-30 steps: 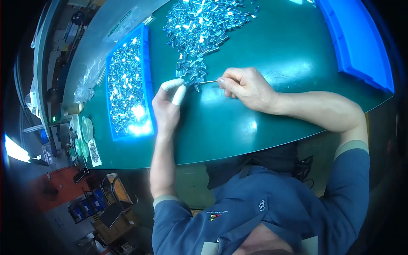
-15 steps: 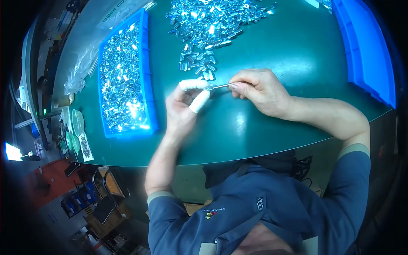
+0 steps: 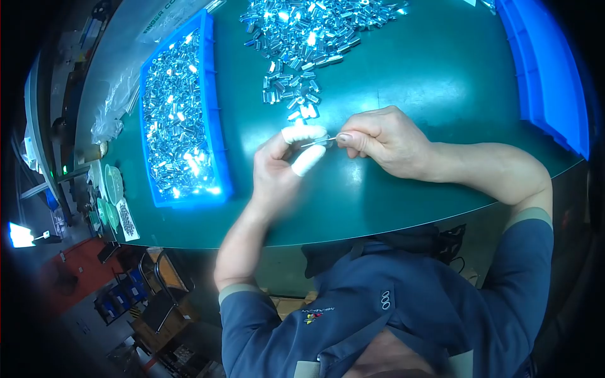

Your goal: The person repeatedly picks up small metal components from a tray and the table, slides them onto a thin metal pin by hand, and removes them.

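My left hand (image 3: pixel 275 170) has white covers on its thumb and index fingertip, which pinch a small shiny metal piece (image 3: pixel 322 141). My right hand (image 3: pixel 394 142) is closed, thumb against fingers, around a thin metal rod (image 3: pixel 333 138). The rod reaches leftward to the piece between the covered fingertips; whether it passes through or beside it I cannot tell. Just above my left hand, a few loose metal pieces (image 3: pixel 304 113) lie on the green table (image 3: pixel 403 208). They trail down from a large heap of similar short metal pieces (image 3: pixel 309 31).
To the left stands a blue bin (image 3: pixel 217 126) filled with shiny metal pieces. Another blue bin (image 3: pixel 554 75) is at the right edge. Clear plastic bags (image 3: pixel 113 110), green dishes (image 3: pixel 113 183) and a speckled card (image 3: pixel 128 220) lie at the far left.
My left hand has shifted slightly right and down, nearer my right hand. The rod's visible length between the hands is shorter, and its thin end shows between the covered fingertips.
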The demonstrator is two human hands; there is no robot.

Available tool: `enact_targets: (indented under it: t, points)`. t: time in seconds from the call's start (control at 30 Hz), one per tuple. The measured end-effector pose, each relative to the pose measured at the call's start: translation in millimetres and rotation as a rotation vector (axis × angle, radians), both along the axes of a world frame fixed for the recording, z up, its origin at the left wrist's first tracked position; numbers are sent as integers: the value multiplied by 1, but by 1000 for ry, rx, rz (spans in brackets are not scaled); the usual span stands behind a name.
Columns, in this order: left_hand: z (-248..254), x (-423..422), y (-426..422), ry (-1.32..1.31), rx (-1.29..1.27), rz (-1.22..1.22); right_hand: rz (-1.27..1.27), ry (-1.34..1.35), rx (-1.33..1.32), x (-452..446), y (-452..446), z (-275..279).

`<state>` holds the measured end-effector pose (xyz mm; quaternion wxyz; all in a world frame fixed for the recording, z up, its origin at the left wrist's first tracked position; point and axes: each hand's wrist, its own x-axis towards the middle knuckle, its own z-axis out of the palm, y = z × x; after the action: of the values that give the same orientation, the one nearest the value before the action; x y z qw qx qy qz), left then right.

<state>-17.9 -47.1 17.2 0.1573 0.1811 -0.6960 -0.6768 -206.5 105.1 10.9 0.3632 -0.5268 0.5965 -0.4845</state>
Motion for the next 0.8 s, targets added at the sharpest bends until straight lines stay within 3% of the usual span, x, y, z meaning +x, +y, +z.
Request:
enact_targets:
  t: [0.07, 0.13, 0.23, 0.3, 0.43, 0.6, 0.8]
  points:
    - [-4, 3, -6, -118, -275, -39, -3, 43, -45, 0, 0, -1]
    - [-3, 1, -6, -100, -271, -19, -8, 89, -94, 1, 0, 2]
    - [-4, 0, -6, -89, -243, 16, -118, -63, -32, 4, 0, 5]
    - [-5, 1, -5, -95, -219, 32, -137, 102, -152, 4, 0, -3]
    - [-7, 0, -4, -12, -410, 15, -78, 165, -152, 5, 1, -5]
    - [-2, -3, -2, 77, -602, 24, -24, -232, 161, 5, 1, 10]
    - [10, -1, -4, 113, -709, 76, -42, -398, 157, -1, 1, 7]
